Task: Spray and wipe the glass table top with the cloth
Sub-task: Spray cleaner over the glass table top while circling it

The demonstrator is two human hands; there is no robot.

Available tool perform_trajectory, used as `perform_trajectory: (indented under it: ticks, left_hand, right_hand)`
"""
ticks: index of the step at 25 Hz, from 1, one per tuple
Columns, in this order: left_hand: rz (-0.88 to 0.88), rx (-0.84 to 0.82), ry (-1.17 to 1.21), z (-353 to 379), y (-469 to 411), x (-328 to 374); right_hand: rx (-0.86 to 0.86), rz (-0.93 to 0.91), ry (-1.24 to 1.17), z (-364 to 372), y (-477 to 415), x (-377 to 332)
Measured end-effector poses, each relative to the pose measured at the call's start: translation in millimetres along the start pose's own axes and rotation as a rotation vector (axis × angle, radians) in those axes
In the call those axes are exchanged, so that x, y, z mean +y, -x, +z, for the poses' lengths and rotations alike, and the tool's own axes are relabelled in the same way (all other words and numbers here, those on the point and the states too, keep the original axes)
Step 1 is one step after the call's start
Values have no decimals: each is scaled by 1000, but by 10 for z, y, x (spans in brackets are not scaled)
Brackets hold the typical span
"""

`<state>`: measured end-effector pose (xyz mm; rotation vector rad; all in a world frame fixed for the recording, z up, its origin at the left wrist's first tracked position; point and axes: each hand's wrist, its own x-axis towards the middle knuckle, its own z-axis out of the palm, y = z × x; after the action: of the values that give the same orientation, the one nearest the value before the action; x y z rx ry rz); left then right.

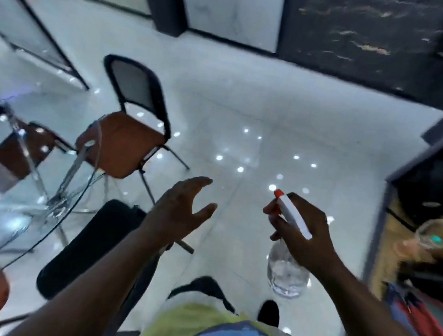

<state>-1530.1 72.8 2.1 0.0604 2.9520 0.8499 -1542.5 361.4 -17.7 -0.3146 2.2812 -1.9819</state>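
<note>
right grip [301, 231] clamped around spray bottle [287, 273] neck, left grip [180, 212] apart, glass table [20, 201] leftward

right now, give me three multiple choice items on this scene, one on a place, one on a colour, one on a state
1. Where is the glass table?
A. left of the person
B. right of the person
C. behind the far chair

2. What colour is the spray bottle's nozzle tip?
A. blue
B. red
C. green

3. What is the left hand doing?
A. gripping a cloth
B. pressing on the table
C. open, holding nothing

Answers:
1 A, the glass table fills the left edge.
2 B, the spray bottle in the right hand has a red tip on a white head.
3 C, the left hand hangs over the floor with fingers spread; no cloth shows in it.
</note>
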Motion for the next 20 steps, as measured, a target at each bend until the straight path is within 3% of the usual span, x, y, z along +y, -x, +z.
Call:
perform_trajectory:
  ticks: [5, 10, 20]
  left_hand:
    - [-282, 156, 84, -164, -74, -464]
    - [-523, 346, 226, -273, -307, -1049]
    - [-709, 501, 258, -815, -965, -1688]
  right_hand:
    - [-249, 48, -66, 415, -1083, 86]
    - [-555, -20, -28, 1129, -1973, 92]
    - [-871, -134, 3, 2204, -3419, -47]
